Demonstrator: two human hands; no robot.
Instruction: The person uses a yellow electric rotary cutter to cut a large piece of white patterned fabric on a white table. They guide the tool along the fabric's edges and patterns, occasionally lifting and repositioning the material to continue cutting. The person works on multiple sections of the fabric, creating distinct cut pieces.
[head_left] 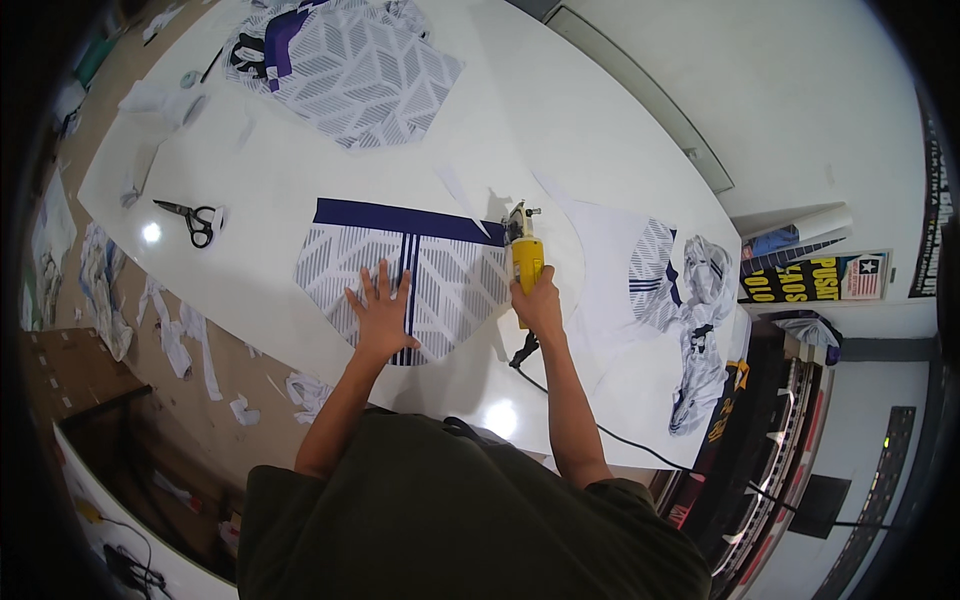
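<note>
Left hand splayed flat on striped, curved-edged fabric; right hand grips yellow, barrel-shaped cutter.

2 forearms extended forward; left grip flat, fingers splayed; right grip curled inward.

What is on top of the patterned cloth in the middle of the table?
The left hand lies spread on the cloth, hiding the patch beneath it. The yellow tool, held by the right hand, is at the cloth's right edge.

Free passage lies between scissors and fabric panel; cable obstructs lower right.
</note>
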